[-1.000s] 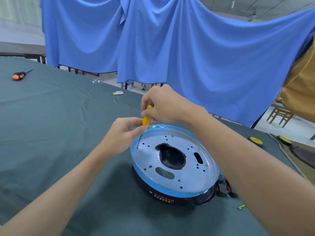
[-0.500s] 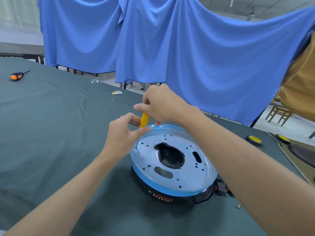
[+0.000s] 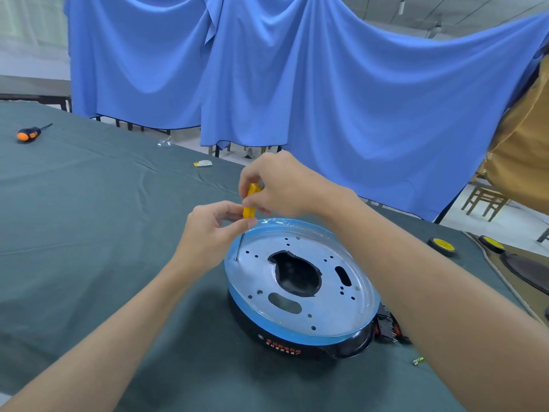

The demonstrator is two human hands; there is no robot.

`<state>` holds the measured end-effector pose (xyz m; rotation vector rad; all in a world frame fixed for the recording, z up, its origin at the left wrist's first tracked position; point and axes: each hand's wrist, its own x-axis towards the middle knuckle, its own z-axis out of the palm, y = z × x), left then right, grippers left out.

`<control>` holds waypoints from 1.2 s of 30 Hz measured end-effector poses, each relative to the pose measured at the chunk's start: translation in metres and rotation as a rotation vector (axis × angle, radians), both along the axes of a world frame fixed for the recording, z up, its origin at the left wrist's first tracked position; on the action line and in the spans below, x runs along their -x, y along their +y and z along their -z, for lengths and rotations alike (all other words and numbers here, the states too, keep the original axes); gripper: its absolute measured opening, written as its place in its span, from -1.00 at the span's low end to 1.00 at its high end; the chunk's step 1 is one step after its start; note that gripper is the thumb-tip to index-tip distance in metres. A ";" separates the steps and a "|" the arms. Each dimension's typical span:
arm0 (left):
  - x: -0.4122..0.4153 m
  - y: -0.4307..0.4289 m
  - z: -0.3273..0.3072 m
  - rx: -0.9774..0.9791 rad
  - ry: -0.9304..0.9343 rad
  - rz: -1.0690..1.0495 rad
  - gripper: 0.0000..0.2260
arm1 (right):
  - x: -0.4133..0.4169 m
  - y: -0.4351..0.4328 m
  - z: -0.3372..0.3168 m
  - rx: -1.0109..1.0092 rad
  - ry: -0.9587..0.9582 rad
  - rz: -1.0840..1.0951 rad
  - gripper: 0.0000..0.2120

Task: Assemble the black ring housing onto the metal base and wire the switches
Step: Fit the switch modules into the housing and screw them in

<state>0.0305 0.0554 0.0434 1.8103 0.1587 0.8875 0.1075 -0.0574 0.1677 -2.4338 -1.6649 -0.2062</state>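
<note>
In the head view, the metal base [image 3: 326, 307] is lying flat on top of the black ring housing [image 3: 282, 343], slightly right of the frame's centre on the dark green table cloth [image 3: 89, 218], with a blue band running round the base's edge and red print showing on the housing's near wall. The right hand [image 3: 276, 182] is reaching in from the lower right and curling its fingers round the top of a yellow screwdriver [image 3: 251, 200], holding it almost upright with a slight lean. The left hand [image 3: 208, 230] is coming in from the lower left and pinching the bottom of the same yellow handle between thumb and forefinger. The thin shaft is running down to a small hole at the base's left edge, where the tip is touching the plate. The switches [image 3: 386, 325], red and black, are peeking out just beside the housing's right side, partly hidden by the right forearm. A small greenish part [image 3: 418, 361] is lying on the cloth near them. An orange screwdriver [image 3: 28, 133] is resting at the upper left of the frame, well apart from the work. Two yellow-centred wheels [image 3: 441, 245] are sitting at the right edge, and a blue curtain [image 3: 326, 99] is hanging across the top
</note>
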 end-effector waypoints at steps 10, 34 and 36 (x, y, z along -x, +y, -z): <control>-0.002 -0.006 0.001 -0.060 0.045 -0.127 -0.83 | 0.000 0.000 -0.001 0.049 -0.020 0.120 -0.61; 0.001 -0.008 0.000 -0.072 0.041 -0.119 -0.90 | 0.004 0.003 -0.001 0.055 -0.051 0.076 -0.61; 0.003 -0.004 0.000 -0.090 0.045 -0.062 -0.93 | 0.005 0.001 -0.005 0.088 -0.067 0.051 -0.73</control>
